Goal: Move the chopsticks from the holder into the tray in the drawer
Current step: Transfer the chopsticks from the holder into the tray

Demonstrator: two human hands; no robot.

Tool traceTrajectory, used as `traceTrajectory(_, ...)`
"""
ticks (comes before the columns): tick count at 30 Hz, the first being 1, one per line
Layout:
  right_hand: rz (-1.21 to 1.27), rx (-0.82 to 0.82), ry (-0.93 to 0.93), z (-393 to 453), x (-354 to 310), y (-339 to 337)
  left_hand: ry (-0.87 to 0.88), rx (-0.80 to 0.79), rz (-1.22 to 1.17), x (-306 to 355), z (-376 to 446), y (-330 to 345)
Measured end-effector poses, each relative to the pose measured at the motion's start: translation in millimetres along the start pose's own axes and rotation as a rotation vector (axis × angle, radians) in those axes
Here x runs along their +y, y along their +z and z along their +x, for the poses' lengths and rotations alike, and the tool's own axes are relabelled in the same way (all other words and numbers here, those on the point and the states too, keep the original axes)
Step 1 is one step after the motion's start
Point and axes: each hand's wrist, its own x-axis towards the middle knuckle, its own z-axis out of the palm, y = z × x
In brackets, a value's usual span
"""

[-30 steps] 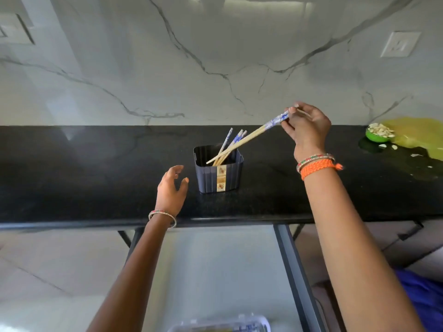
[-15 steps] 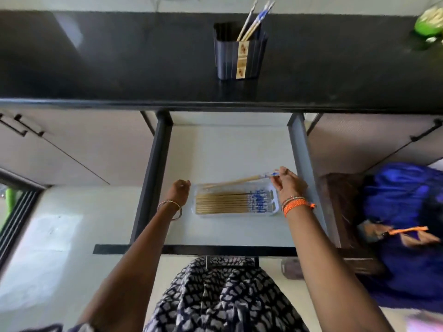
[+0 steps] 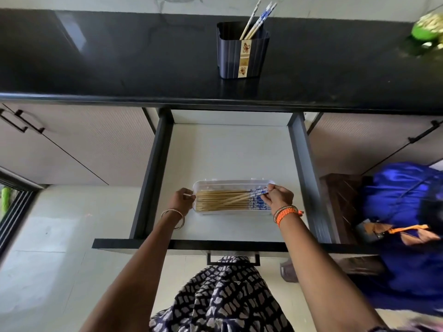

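Note:
A dark holder (image 3: 243, 56) stands on the black counter with a few blue-tipped chopsticks (image 3: 256, 19) leaning in it. Below, the open drawer (image 3: 230, 152) holds a clear plastic tray (image 3: 230, 184) filled with several wooden chopsticks (image 3: 220, 203) lying side by side. My right hand (image 3: 278, 196) pinches the blue end of a chopstick pair (image 3: 242, 198) that lies slanted across the others in the tray. My left hand (image 3: 181, 201) grips the tray's left end.
The black counter (image 3: 119, 56) overhangs the drawer's back. A green bowl (image 3: 428, 29) sits at the counter's far right. Blue fabric and a dark wooden box (image 3: 340, 202) lie right of the drawer. The drawer's front rail (image 3: 191, 244) runs across near my body.
My right hand carried the chopstick pair from the holder down to the drawer and lowered it onto the chopsticks in the tray. My left hand moved from the counter to the tray's left end.

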Motion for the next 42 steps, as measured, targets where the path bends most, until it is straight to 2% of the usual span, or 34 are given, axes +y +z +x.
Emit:
traceTrajectory(4,-0.314,0.007,-0.088,2.5,2.2,-0.4,0.012,0.0,0.002,-1.7,0.9,-0.7)
traceTrajectory(13,-1.127,-0.099,-0.287,-11.0,-0.4,16.0,-0.001,-0.005,-0.036,-4.6,3.3,1.2)
traceTrajectory(19,-1.875,-0.069,-0.633,-33.9,1.3,34.4,-0.032,-0.037,-0.085,-4.5,4.3,0.2)
traceTrajectory(20,-1.94,-0.084,-0.683,-36.3,2.5,39.9,-0.036,-0.04,-0.093,-4.6,4.5,0.2)
traceTrajectory(21,-1.948,-0.149,-0.737,-36.4,4.8,45.2,-0.036,-0.042,-0.094,-5.0,4.9,0.3)
traceTrajectory(23,-1.783,-0.444,-0.829,-33.1,12.2,52.8,-0.025,-0.042,-0.082,-5.4,4.8,0.3)
traceTrajectory(25,-1.62,-0.719,-0.826,-33.1,16.4,54.1,-0.018,-0.039,-0.088,-6.0,4.2,0.3)
traceTrajectory(26,-1.6,-0.771,-0.824,-32.2,18.3,53.3,-0.016,-0.039,-0.094,-6.3,3.7,0.3)
traceTrajectory(32,-1.634,-0.75,-0.834,-26.7,16.3,40.9,-0.01,-0.01,-0.028,-0.9,3.9,-0.5)
traceTrajectory(36,-1.632,-0.681,-0.868,-28.4,-18.6,39.8,0.076,0.101,0.073,31.7,4.4,-6.2)
traceTrajectory(39,-1.484,-0.577,-0.959,-35.1,-72.7,53.7,0.217,0.148,0.04,84.1,11.9,-14.8)
traceTrajectory(42,-1.213,-0.422,-1.068,-37.4,-148.8,74.3,0.4,0.16,0.015,162.5,24.5,-27.6)
